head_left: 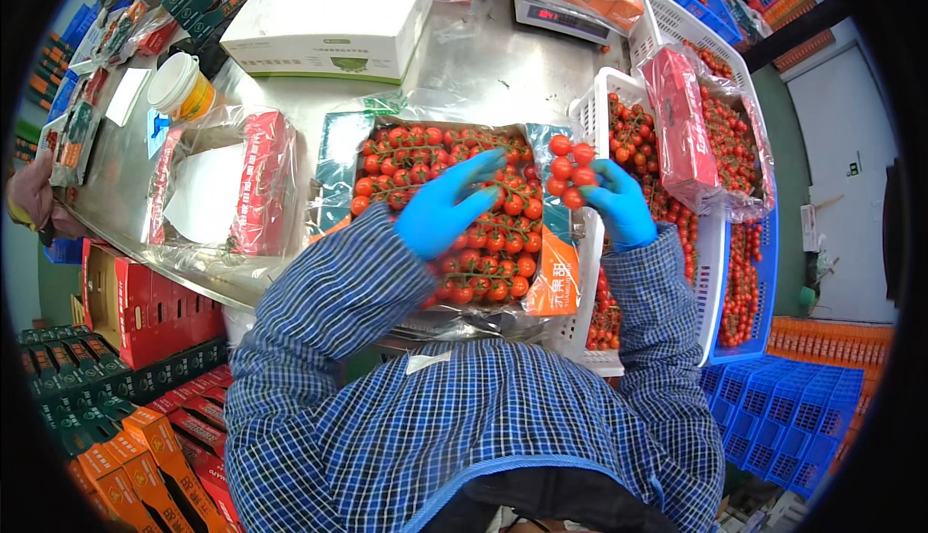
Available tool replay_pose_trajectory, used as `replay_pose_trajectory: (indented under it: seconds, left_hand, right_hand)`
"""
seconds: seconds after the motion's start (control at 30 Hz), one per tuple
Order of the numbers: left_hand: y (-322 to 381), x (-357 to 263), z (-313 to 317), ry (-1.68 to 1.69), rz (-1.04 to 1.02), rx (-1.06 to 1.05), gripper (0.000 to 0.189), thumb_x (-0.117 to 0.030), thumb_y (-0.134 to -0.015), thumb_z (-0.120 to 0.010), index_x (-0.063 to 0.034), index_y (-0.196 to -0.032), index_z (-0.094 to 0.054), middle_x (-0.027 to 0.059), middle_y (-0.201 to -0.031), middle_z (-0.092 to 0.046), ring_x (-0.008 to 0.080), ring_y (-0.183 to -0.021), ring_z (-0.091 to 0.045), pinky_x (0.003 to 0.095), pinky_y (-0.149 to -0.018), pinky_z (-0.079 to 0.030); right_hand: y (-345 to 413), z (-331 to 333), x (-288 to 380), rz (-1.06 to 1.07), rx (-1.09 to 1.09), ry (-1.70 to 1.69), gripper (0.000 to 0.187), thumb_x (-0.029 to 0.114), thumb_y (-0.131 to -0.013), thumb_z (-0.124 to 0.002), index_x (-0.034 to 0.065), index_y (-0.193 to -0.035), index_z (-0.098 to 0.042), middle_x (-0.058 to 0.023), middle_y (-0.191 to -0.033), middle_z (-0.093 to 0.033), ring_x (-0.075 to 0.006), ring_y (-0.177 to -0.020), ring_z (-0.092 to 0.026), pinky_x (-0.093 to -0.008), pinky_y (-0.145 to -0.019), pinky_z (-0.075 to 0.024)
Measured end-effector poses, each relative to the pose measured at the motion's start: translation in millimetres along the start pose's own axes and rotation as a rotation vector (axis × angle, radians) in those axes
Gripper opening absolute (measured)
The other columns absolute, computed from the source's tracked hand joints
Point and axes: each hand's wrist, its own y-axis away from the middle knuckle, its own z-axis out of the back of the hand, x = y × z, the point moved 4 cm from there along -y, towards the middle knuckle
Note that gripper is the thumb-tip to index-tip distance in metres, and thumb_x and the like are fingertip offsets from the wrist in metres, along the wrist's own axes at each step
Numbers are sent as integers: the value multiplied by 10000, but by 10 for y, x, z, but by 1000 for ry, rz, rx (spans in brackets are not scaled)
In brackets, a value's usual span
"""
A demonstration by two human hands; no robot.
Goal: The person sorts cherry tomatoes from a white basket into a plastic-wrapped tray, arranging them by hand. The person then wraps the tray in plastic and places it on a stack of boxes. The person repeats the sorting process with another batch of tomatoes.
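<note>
A cardboard box lined with clear plastic film (554, 272), green and orange at its sides, lies before me, filled with rows of cherry tomatoes on the vine (500, 243). Over these tomatoes is my left hand (442, 210) in a blue glove, fingers apart, with nothing seen in it. My right hand (622, 203), gloved too, holds a small cluster of cherry tomatoes (571, 169) by its edge, above the box's right side. Just right of the box, a white plastic crate (603, 98) holds more vine tomatoes.
A red box in film (261, 178) and a white bucket (174, 87) are at left. Beyond stands a large white carton (326, 54). A digital scale (562, 20) bears a packed box. At right, another red box of tomatoes (678, 127) rests on crates. A person's sleeve (36, 192) shows far left.
</note>
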Motion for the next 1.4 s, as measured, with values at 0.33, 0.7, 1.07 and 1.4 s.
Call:
replay_pose_trajectory:
  seconds: [0.33,0.7,1.07,1.4]
  left_hand:
    - [12,304,180,1121,178,-88,439,-282,-955,-341,-79,-1343,-307,158,-1313,-413,307,-1148,-480,505,-925,-426]
    - [-746,625,125,805,219,-62,702,-9,-786,-498,-29,-1401,-161,120,-1218,-470,223,-1082,-499,400,-941,-397]
    - [-1154,739,-220,-993,278,308,666,-310,-814,-530,-6,-1352,-282,212,-1267,-453,331,-1132,-477,397,-962,-392]
    - [-1068,533,-294,-1175,199,381,771,-476,-723,-643,-86,-1327,-366,200,-1256,-466,343,-1100,-505,409,-933,-419]
  right_hand:
    - [-218,-228,112,132,-362,907,423,205,-822,-587,14,-1188,-493,-163,-1115,-552,-239,-953,-578,-327,-850,-462]
    - [-812,-140,-226,-437,-228,1520,626,411,-657,-687,16,-1121,-542,-189,-1088,-581,-271,-1004,-576,-367,-825,-494]
    - [-746,126,-234,-309,-227,1311,641,381,-607,-681,40,-1137,-565,-170,-1073,-601,-275,-970,-590,-360,-840,-484]
    - [-644,152,-278,-302,-219,1234,590,396,-631,-679,25,-1080,-586,-173,-1052,-605,-285,-959,-594,-374,-833,-485]
